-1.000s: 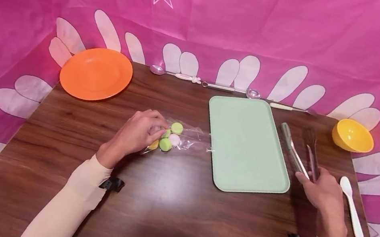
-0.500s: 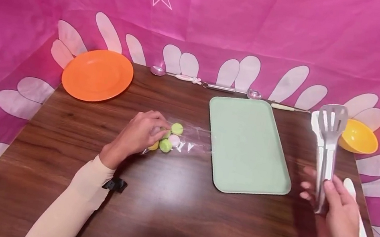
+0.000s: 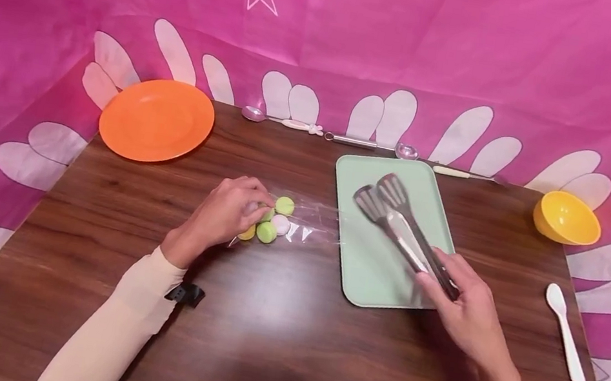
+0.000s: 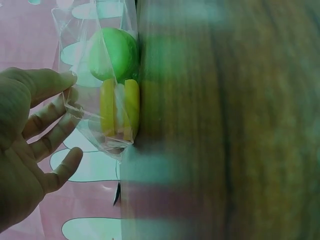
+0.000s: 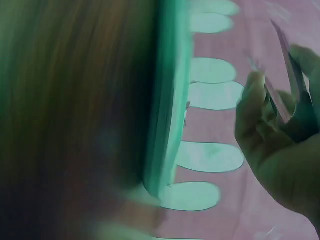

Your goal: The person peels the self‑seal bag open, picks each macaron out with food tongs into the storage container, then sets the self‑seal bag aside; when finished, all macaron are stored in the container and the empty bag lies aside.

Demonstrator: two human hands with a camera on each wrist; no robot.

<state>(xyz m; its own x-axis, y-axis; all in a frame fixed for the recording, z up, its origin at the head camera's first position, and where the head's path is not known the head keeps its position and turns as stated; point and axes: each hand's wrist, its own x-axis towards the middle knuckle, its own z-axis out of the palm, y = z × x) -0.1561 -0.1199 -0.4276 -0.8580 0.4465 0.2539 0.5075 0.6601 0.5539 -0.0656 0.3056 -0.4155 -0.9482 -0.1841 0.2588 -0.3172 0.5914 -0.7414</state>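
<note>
My left hand [image 3: 223, 211] pinches the near edge of a clear plastic bag [image 3: 315, 221] lying on the wooden table. Inside the bag are several macarons: green ones [image 3: 266, 232], a pale pink one [image 3: 280, 225] and a yellow one [image 4: 120, 110], partly hidden by the hand in the head view. In my right hand [image 3: 468, 304] is a pair of metal tongs [image 3: 410, 238] with slotted ends, its arms slightly apart. The tongs hang over a pale green tray [image 3: 386, 286], heads pointing to the far left. Nothing lies between the tong heads.
An orange plate [image 3: 157, 121] sits at the back left, a yellow bowl [image 3: 567, 219] at the back right. Spoon-like utensils, including a small ladle [image 3: 407, 151], line the back edge before a pink cloth [image 3: 329, 24]. A white spoon [image 3: 566, 334] lies near the right edge.
My right hand has lifted the tongs from the table right of the tray and swung them left over it. The left hand has stayed at the bag.
</note>
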